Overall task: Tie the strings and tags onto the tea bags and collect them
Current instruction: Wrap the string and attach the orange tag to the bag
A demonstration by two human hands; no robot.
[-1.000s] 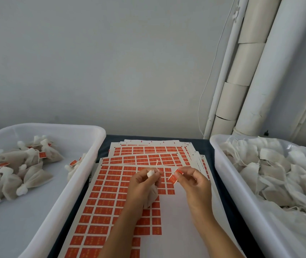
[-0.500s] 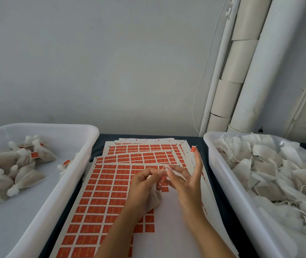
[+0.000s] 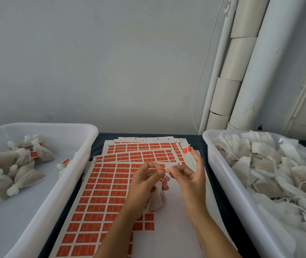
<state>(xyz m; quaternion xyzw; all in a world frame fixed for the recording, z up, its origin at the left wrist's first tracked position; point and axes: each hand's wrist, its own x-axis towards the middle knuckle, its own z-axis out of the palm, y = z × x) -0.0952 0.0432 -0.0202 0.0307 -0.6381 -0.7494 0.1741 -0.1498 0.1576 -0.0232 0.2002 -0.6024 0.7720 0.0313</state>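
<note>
My left hand [image 3: 144, 181] holds a white tea bag [image 3: 156, 201] by its gathered neck, the bag hanging below my fingers over the tag sheets. My right hand [image 3: 189, 175] pinches the thin white string [image 3: 165, 176] beside the left fingertips. An orange tag [image 3: 186, 149] sticks up at the tip of a raised right finger. Both hands hover above the top sheet of orange tags [image 3: 102, 194].
A white bin [image 3: 85, 146] on the left holds several tied tea bags with orange tags [image 3: 24, 161]. A white bin [image 3: 221, 164] on the right is piled with untied tea bags [image 3: 271, 164]. Stacked tag sheets cover the dark table between them. Pipes stand at the back right.
My right hand let the tag swing up onto a raised finger and moved in to pinch the string at the bag's neck. The tea bag now hangs lower under my left hand.
</note>
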